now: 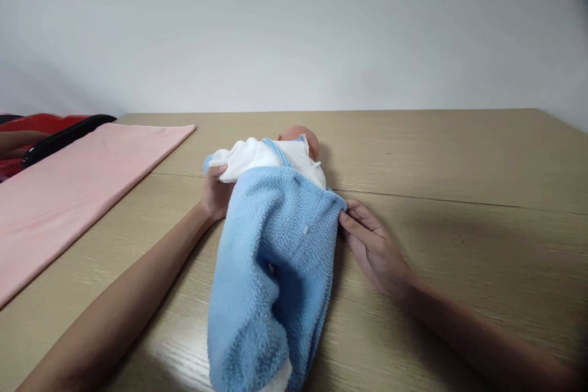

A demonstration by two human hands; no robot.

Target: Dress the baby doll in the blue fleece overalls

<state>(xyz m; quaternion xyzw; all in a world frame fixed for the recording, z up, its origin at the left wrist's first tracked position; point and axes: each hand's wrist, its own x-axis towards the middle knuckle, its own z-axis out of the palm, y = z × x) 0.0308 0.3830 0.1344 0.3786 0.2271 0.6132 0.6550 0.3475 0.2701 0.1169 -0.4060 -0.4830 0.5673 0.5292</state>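
Note:
A baby doll (301, 138) lies on its back on the wooden table (459, 159), head pointing away from me. It wears a white top with blue trim (257, 156). A light blue fleece blanket (271, 257) covers its body and legs and reaches the table's near edge. My left hand (215, 193) grips the doll's white sleeve at its left side, thumb on top. My right hand (372, 245) lies at the blanket's right edge, fingertips pinching the fleece corner against the table.
A flat pink cloth (68, 190) lies across the left part of the table. Behind it sit a red object (32, 125) and a black curved bar (64, 135). A plain white wall stands behind the table.

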